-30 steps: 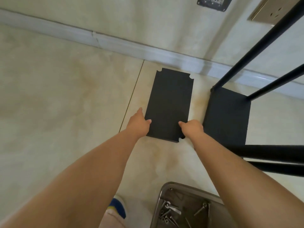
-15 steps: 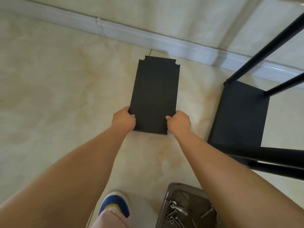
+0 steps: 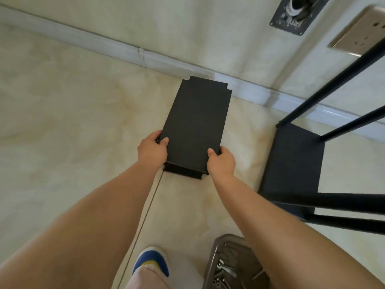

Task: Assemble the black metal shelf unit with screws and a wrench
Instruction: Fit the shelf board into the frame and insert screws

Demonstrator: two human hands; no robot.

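Grip: left hand [image 3: 152,151] and right hand [image 3: 221,161] each pinch a near corner of the black shelf panel [image 3: 196,124], thumbs on its top face, fingers curled under the edge. Change from half a second ago: near edge of the panel now raised off the floor [image 3: 62,122], exposing the folded lip and a dark shadow beneath it; earlier the panel lay nearly flat. Far edge sits close to the baseboard [image 3: 104,43], as before.

Panel: matte black metal rectangle, long axis running away from the person, with small notches cut at both far corners; tilted, near end higher.

Partly built shelf frame [image 3: 291,163]: to the right, well apart from the panel, one black shelf fitted between thin black posts.

Metal tray [image 3: 214,253]: bottom right, holding loose screws [image 3: 218,278].

Shoe [image 3: 151,261]: blue and yellow, bottom centre.

Wall: socket plate [image 3: 360,35] upper right.
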